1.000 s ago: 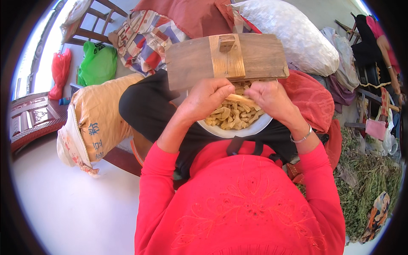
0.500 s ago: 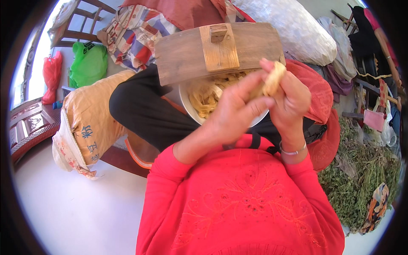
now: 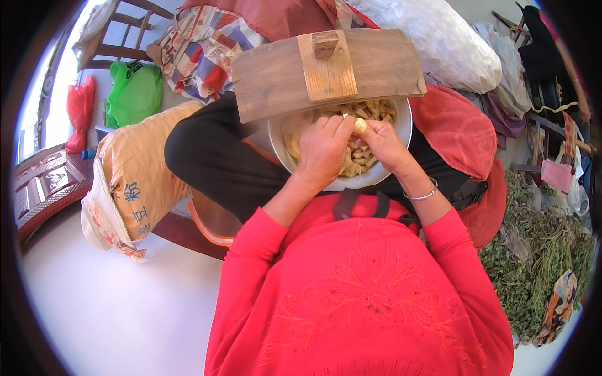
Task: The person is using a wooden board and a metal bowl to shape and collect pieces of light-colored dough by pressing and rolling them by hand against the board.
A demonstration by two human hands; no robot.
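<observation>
A white bowl [image 3: 376, 177] rests in my lap, filled with several pale yellow cut pieces [image 3: 360, 156]. A wooden board [image 3: 282, 78] with a raised lighter block lies across the bowl's far rim. Over the bowl, my left hand [image 3: 323, 150] and my right hand [image 3: 384, 143] meet and together pinch one small pale yellow piece [image 3: 359, 125] between their fingertips. A thin bracelet circles my right wrist. My red sleeves come up from the lower edge.
A tan printed sack [image 3: 135, 182] lies at my left knee. Beyond it are a green bag [image 3: 133, 93], a red bag [image 3: 80, 109] and a wooden chair [image 3: 119, 44]. A white sack [image 3: 439, 44] and red cloth [image 3: 454, 128] sit behind the bowl. Dried green plants [image 3: 539, 263] pile at the right.
My hands had lifted a long pale piece up to the right of the bowl. They are now back down over the bowl, holding a small piece between them.
</observation>
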